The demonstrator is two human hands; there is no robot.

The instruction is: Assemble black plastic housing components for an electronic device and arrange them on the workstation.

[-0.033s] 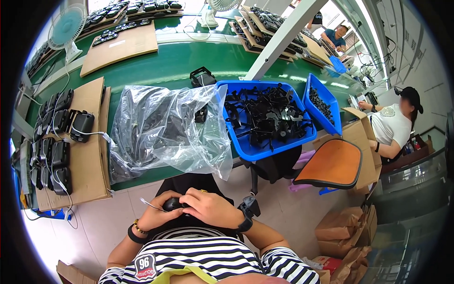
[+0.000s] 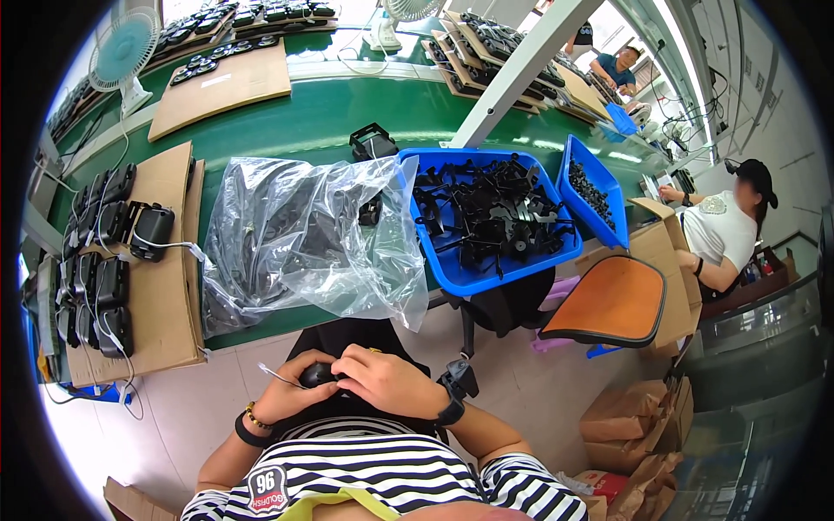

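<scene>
Low over my lap, a rounded black device (image 2: 317,374) with a thin white cable is held between both hands. My left hand (image 2: 294,387) wraps round its left side, and the cable sticks out on that side past the fingers. From the right, my right hand (image 2: 387,383) closes over the device's other end, thumb and fingertips pressed against it. The right fingers hide most of that end. Beyond my hands, a clear plastic bag (image 2: 295,234) with dark contents lies on the green bench (image 2: 326,108).
A blue bin (image 2: 473,285) of black brackets and a smaller blue tray (image 2: 618,236) of small black parts stand right. Black devices (image 2: 154,227) with white cables rest on cardboard (image 2: 169,295) at left. An orange chair (image 2: 608,300) and a co-worker (image 2: 721,221) are at right.
</scene>
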